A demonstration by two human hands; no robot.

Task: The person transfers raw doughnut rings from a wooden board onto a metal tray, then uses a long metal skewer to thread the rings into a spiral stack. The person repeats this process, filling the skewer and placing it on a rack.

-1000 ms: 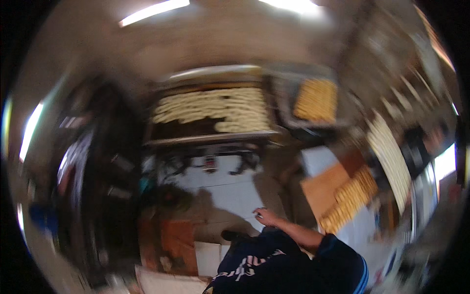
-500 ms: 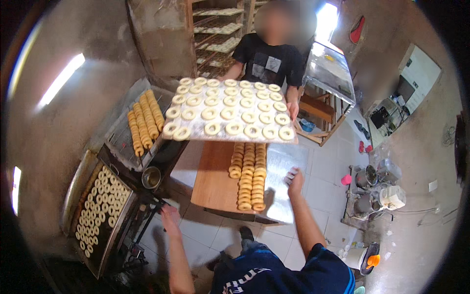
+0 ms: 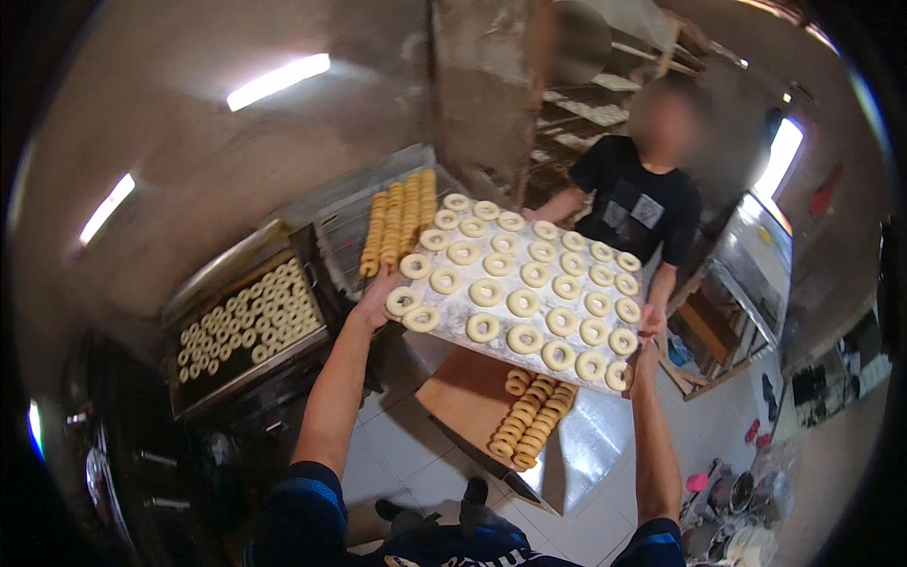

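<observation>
A flat, floured board (image 3: 453, 319) covered with rows of pale dough rings (image 3: 513, 338) is held up in front of me, tilted down toward its right. My left hand (image 3: 376, 297) is closed on its left edge. At the right edge my right hand (image 3: 647, 352) grips it too, partly hidden, just below a co-worker's hand (image 3: 652, 319). The co-worker (image 3: 635, 210), in a black shirt, stands across the board from me with the other arm reaching toward its far edge. Below the board, browned rings (image 3: 529, 423) lie in rows on a wooden tabletop (image 3: 455, 392).
A metal rack (image 3: 345, 236) at the left bears long rows of browned rings. Nearer, a wide pan (image 3: 222, 392) holds many pale rings. Shelves with trays (image 3: 590, 109) stand behind the co-worker. Beside the wood is a shiny metal surface (image 3: 590, 444). Buckets (image 3: 732, 491) stand at lower right.
Both my hands, empty and apart from the board before, have taken hold of its left and right edges. The board is nearer me and slants differently; my view has swung.
</observation>
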